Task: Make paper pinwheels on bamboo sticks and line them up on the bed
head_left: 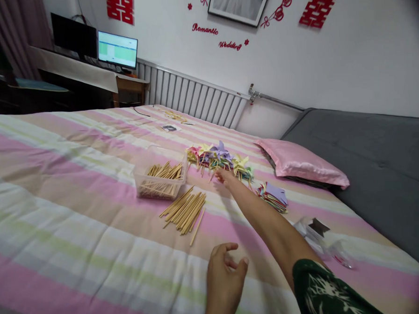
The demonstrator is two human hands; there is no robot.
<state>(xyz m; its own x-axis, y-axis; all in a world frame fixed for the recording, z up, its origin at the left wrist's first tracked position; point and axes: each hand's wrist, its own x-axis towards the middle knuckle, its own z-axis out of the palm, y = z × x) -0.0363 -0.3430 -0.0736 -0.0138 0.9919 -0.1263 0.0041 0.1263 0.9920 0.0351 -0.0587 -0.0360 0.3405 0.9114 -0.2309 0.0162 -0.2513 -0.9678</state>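
Observation:
My right hand (223, 176) reaches out to a pile of paper pinwheels (205, 152) in pink, yellow, purple and green. Its fingers are closed at the thin stick of a purple pinwheel (220, 151) on the pile's near side. Closer to me, my left hand (224, 275) hovers over the bedspread with curled fingers apart and nothing in it. Ahead of it lies a loose bundle of wooden sticks (186, 212). A clear plastic box (155, 192) behind the bundle holds more sticks. Right of my forearm is a stack of coloured paper pieces (276, 193).
A striped bedspread (74, 192) carries everything. Small clear packs (317, 231) lie to the right, near a pink pillow (301, 161) and a grey headboard (371, 153). Farther back are a dark flat item (170, 128), a metal rail (192, 97) and a desk with a lit monitor (117, 49).

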